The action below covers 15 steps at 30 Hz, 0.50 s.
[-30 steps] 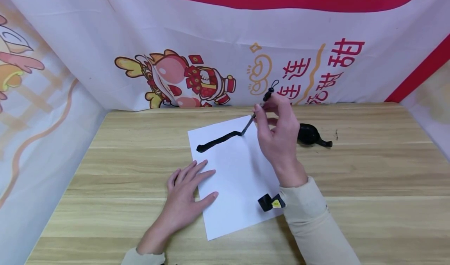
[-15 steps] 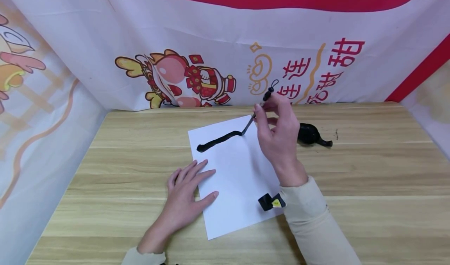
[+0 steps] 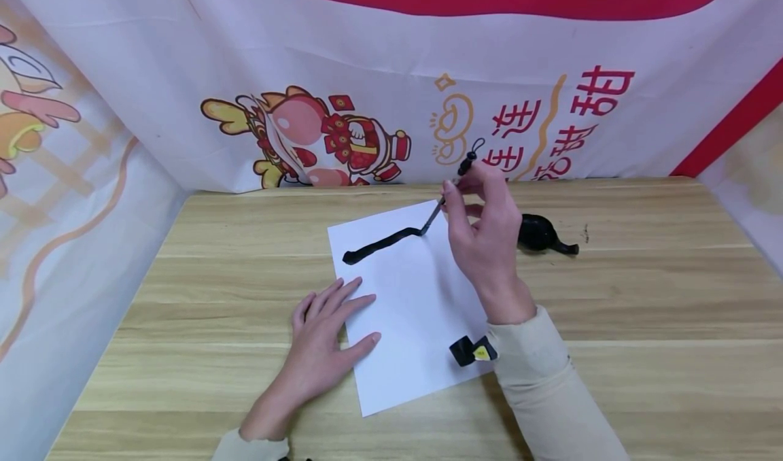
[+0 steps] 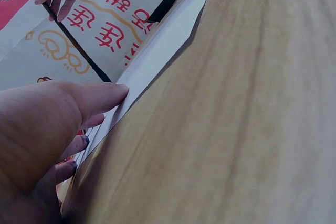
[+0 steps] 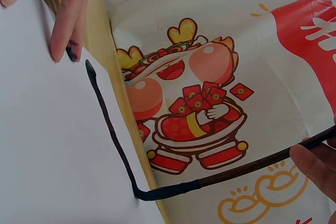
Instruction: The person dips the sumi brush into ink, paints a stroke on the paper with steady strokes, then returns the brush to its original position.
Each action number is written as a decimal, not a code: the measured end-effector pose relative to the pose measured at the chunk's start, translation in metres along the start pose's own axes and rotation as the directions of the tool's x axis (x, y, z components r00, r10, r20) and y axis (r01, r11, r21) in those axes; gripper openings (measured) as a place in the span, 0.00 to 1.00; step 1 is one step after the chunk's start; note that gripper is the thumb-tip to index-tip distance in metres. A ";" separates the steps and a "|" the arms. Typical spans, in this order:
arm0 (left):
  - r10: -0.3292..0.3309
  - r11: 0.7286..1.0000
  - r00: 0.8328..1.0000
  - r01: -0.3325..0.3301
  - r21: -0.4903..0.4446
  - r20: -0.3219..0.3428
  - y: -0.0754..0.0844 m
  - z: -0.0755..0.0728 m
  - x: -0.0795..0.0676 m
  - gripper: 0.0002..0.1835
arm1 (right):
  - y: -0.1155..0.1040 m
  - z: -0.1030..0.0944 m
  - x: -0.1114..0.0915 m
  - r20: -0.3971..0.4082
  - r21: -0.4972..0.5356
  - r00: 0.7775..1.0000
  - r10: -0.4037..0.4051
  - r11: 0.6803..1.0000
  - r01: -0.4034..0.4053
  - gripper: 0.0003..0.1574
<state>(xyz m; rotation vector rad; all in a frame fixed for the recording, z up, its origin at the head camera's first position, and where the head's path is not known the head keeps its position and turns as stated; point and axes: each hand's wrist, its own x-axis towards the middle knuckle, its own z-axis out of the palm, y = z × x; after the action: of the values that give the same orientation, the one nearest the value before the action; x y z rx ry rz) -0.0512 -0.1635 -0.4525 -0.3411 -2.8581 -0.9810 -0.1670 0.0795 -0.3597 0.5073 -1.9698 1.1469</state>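
Pinching brush (image 5: 247, 168) in right hand (image 3: 489, 240), touching its tip to the right end of a black stroke (image 3: 383, 244) on the far part of white paper (image 3: 404, 311), apparently finishing that stroke. Resting left hand (image 3: 321, 345) with spread fingers on the paper's left edge, seemingly steadying it on the wooden table (image 3: 183, 338), left of a rounded black object (image 3: 536, 234). Probably calling next for lifting the tip without smearing.

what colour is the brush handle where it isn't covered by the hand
The handle looks dark brown, best seen in the right wrist view.
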 end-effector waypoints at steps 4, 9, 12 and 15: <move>0.000 1.000 1.000 0.000 -0.002 -0.001 0.001 0.000 0.000 0.31 | 0.000 0.000 0.000 0.003 0.000 1.000 0.003 1.000 -0.003 0.19; 0.000 1.000 1.000 0.000 0.000 -0.001 0.001 0.000 0.000 0.31 | 0.000 -0.001 0.000 0.004 0.001 1.000 0.003 1.000 -0.003 0.19; 0.008 1.000 1.000 -0.008 -0.001 -0.008 0.001 -0.001 0.000 0.31 | 0.000 -0.001 0.000 0.003 0.001 1.000 0.001 1.000 -0.001 0.19; 0.016 1.000 1.000 -0.016 -0.006 -0.015 0.002 -0.001 0.000 0.30 | 0.000 -0.001 0.000 0.000 0.003 1.000 -0.003 1.000 0.003 0.19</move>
<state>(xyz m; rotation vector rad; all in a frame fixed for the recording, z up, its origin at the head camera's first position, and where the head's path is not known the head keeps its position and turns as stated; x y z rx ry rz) -0.0506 -0.1623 -0.4508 -0.3545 -2.8355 -0.9853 -0.1670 0.0804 -0.3594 0.5122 -1.9673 1.1479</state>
